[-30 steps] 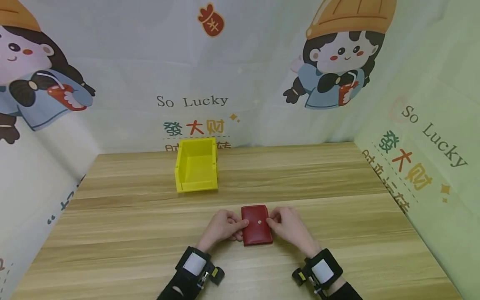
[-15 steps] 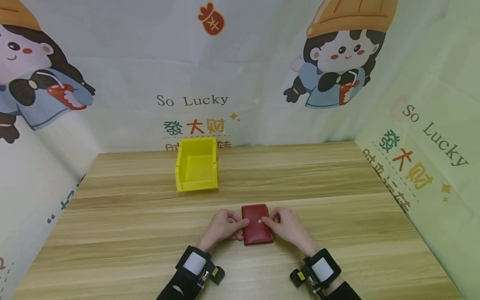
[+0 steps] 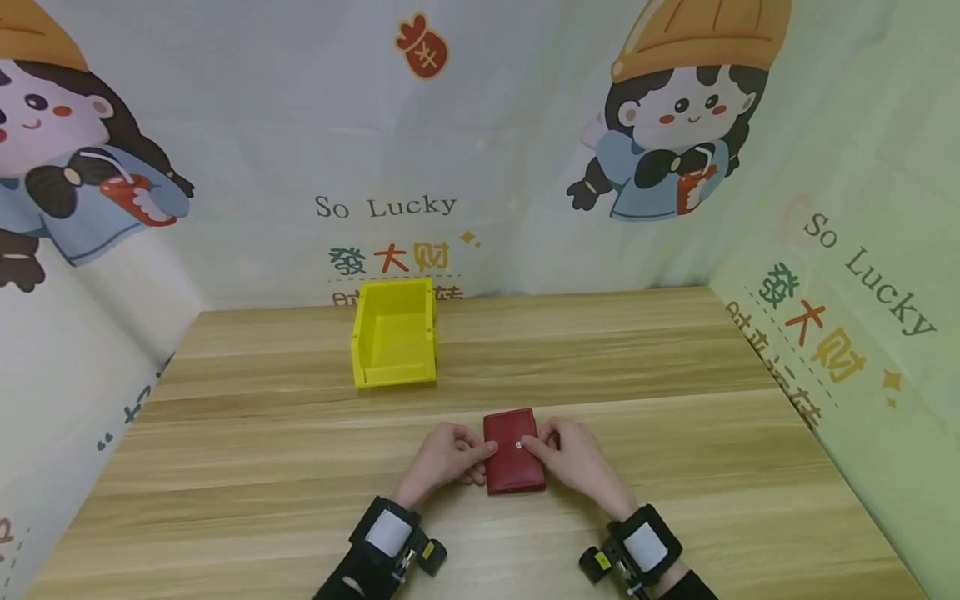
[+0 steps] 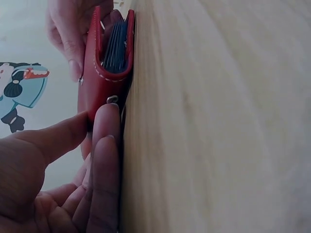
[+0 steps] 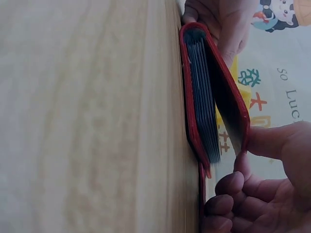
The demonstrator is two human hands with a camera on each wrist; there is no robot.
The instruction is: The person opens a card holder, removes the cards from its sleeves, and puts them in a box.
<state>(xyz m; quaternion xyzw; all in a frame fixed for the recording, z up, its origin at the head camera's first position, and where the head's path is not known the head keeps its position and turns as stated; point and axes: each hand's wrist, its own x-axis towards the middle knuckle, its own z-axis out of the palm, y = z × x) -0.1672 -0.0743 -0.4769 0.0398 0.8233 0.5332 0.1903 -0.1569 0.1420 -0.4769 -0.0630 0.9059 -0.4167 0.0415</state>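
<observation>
While a red card wallet [image 3: 514,451] lies on the tabletop [image 3: 675,433], left hand [image 3: 444,454] steadies it, fingers curled round its edge, and right hand [image 3: 573,456] pinches its flap.

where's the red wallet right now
In the head view the red wallet lies on the wooden table near its front middle, between the left hand and right hand, nearer than the yellow bin.

Head view: high, looking forward and down over the wooden table [image 3: 675,367], far enough to take in the backdrop. 2 wrist views: low at table level, rolled sideways, very close. All 3 share the red wallet [image 3: 513,450] [image 4: 99,73] [image 5: 209,97], seen from opposite ends by the wrists.
</observation>
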